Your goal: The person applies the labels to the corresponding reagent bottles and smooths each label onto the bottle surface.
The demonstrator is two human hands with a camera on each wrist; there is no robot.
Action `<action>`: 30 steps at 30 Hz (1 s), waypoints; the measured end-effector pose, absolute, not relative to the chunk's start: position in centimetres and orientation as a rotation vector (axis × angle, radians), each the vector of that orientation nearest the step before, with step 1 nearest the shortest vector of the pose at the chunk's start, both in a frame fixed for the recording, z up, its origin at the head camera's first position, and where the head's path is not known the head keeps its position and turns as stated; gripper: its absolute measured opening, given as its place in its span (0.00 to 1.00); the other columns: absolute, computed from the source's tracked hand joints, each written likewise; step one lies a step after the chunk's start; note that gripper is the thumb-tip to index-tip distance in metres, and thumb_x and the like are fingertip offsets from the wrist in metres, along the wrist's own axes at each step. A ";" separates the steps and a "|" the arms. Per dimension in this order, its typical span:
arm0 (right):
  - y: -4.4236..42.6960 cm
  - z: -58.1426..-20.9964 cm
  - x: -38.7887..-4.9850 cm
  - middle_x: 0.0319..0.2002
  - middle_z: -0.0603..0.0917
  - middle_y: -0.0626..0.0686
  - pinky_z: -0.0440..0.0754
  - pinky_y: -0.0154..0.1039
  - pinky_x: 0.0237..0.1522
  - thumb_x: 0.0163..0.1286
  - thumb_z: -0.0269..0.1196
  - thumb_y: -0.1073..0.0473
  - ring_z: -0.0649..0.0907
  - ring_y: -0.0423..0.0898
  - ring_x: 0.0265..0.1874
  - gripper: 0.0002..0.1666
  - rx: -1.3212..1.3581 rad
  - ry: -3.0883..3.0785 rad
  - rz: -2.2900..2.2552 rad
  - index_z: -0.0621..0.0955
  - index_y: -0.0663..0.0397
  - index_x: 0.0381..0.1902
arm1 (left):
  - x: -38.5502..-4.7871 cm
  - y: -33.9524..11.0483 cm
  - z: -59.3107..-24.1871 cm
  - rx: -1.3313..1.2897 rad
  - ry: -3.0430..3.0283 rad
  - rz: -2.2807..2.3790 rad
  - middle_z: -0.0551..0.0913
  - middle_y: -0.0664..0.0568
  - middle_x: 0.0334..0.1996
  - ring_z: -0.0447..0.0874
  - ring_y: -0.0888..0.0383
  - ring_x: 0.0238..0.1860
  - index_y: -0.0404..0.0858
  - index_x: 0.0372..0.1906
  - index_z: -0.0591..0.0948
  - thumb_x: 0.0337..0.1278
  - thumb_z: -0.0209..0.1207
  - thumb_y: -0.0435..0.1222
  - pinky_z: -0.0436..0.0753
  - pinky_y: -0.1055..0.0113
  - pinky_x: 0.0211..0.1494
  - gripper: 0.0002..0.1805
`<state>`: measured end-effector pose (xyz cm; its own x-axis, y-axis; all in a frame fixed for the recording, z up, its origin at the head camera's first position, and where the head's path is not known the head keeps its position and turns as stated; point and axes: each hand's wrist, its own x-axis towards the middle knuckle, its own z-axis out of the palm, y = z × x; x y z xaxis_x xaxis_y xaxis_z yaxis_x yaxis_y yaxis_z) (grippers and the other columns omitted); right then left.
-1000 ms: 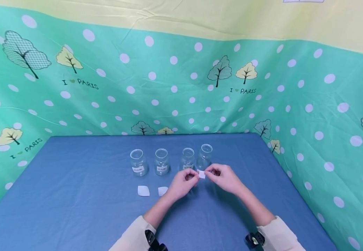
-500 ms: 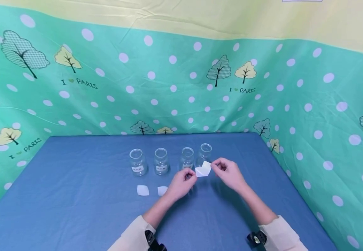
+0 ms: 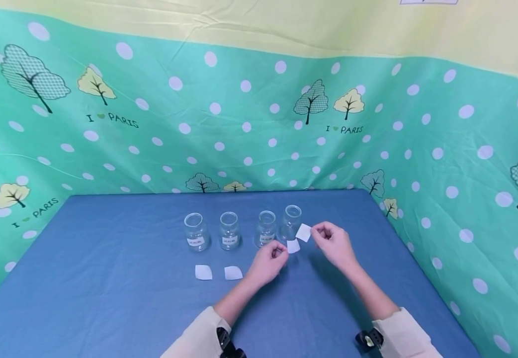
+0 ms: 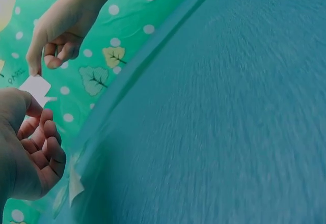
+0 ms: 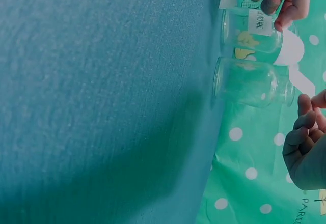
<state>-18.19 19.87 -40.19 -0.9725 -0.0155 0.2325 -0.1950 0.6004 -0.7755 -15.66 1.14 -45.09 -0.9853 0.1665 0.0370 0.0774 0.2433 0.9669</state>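
Note:
My left hand (image 3: 268,262) pinches a small white paper piece (image 3: 293,246) between thumb and fingertip. A second white square of paper (image 3: 303,232) is pinched by my right hand (image 3: 334,243), slightly higher and to the right. In the head view the two pieces almost meet at their corners; whether they still touch I cannot tell. Just behind them stands the rightmost glass jar (image 3: 291,221), upright and lidless, with no label visible on it. The jar beside it (image 3: 266,226) bears a white label (image 5: 260,23) with dark characters, close to my left fingertips in the right wrist view.
Two more open glass jars, a far-left one (image 3: 196,229) and its neighbour (image 3: 229,229), carry white labels. In front of them lie two white paper squares, one on the left (image 3: 203,272) and one on the right (image 3: 233,272). A blue cloth (image 3: 120,278) covers the table; a green curtain hangs behind.
The folded white paper between my hands has opened out into two pieces, one in each hand. My right hand has moved up and right; my left has shifted slightly right, uncovering the second paper square.

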 end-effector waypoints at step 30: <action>19.4 -40.8 -18.5 0.15 0.78 0.48 0.69 0.33 0.18 0.64 0.60 0.56 0.73 0.39 0.13 0.07 0.137 -2.602 1.302 0.83 0.52 0.32 | -14.8 2.8 -46.2 0.071 2.572 1.546 0.76 0.56 0.11 0.70 0.66 0.08 0.38 0.26 0.78 0.53 0.55 0.33 0.72 0.70 0.14 0.04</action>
<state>-18.48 19.42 -40.85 -0.9696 0.0186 0.2441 -0.1842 0.6013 -0.7775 -14.77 2.75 -46.20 -0.9892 0.1121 -0.0949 -0.0312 0.4712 0.8815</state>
